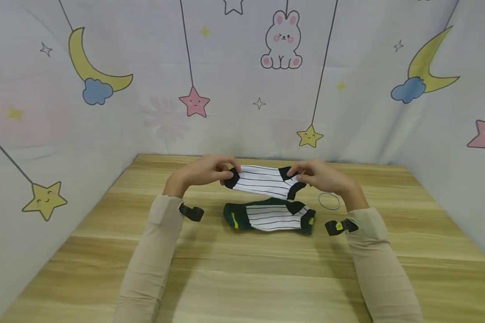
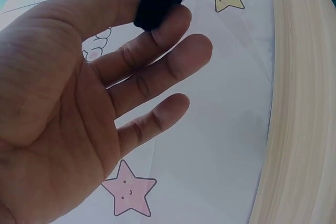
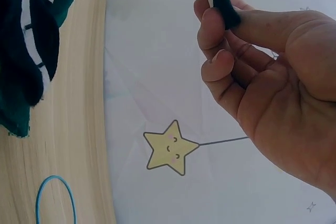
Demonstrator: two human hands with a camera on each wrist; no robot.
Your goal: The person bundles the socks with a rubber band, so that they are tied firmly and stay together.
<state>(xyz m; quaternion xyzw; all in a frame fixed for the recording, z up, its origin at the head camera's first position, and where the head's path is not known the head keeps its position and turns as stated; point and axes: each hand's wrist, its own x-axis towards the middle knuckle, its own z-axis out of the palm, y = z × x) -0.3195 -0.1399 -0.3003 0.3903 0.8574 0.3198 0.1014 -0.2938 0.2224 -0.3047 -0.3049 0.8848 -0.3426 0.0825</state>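
A white ankle sock (image 1: 262, 179) with dark stripes and black toe, heel and cuff is stretched level above the table between both hands. My left hand (image 1: 207, 170) pinches its black toe between thumb and forefinger, the other fingers loosely bent in the left wrist view. At the opposite end my right hand (image 1: 321, 175) pinches the black cuff, seen folded between thumb and fingers in the right wrist view. Below it on the table lies a matching striped sock (image 1: 272, 218), on top of a dark green sock (image 1: 232, 215) with yellow marks.
A thin blue ring-shaped band (image 1: 329, 201) lies on the wooden table (image 1: 242, 278), right of the socks. White printed curtains (image 1: 242, 130) stand behind the table and along both sides. A black strap (image 1: 191, 212) sits on each wrist.
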